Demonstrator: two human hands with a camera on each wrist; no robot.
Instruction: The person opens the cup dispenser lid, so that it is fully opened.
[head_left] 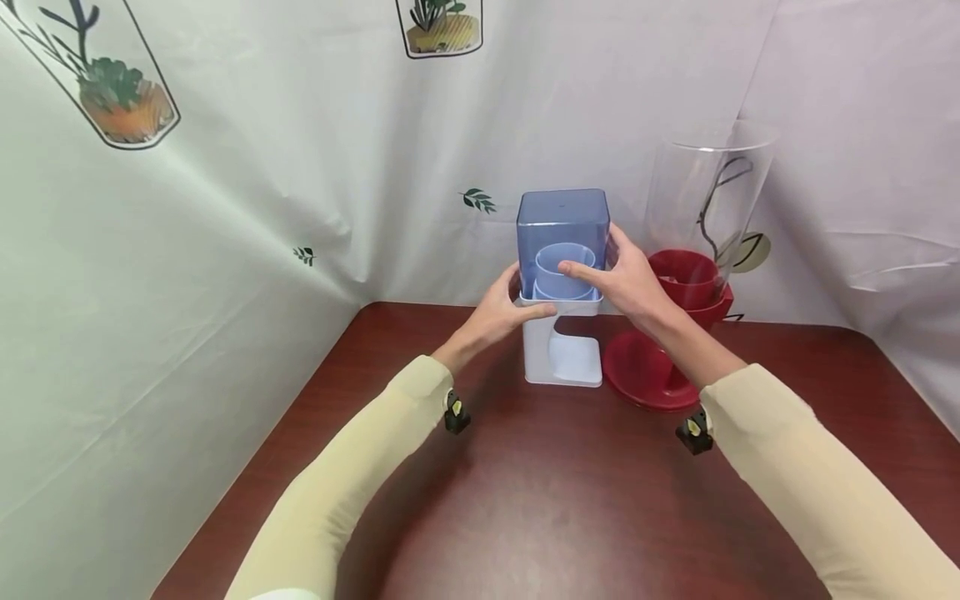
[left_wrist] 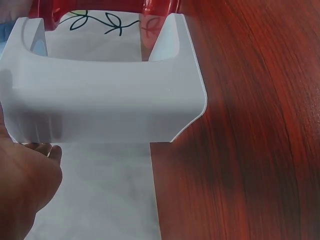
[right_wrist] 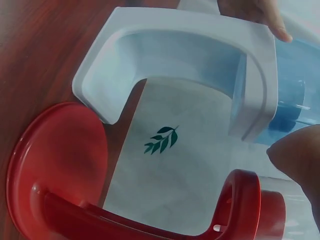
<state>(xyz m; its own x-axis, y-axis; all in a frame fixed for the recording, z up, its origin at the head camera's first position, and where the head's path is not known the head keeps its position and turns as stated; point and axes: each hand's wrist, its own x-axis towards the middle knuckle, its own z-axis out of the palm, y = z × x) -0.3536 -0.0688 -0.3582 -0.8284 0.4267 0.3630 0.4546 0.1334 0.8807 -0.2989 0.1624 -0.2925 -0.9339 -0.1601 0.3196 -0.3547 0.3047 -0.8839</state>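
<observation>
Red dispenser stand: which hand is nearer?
Right. The right hand is just left of the red dispenser stand, gripping the blue container; the left hand is farther, at the upper left of the white stand.

Left hand [head_left: 504,308]: fingers partly hidden behind blue-topped dispenser [head_left: 581,308]. Red stand [head_left: 633,367] partly behind right forearm [head_left: 697,346]; cropped at bottom, right wrist view.

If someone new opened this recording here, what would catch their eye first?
Probably the see-through blue container atop a white stand, near the table's far edge, with the left hand and right hand on opposite sides. Next comes the vivid red stand just to the right in the head view, with a tall clear cylinder rising above it against the pale printed backdrop.
</observation>
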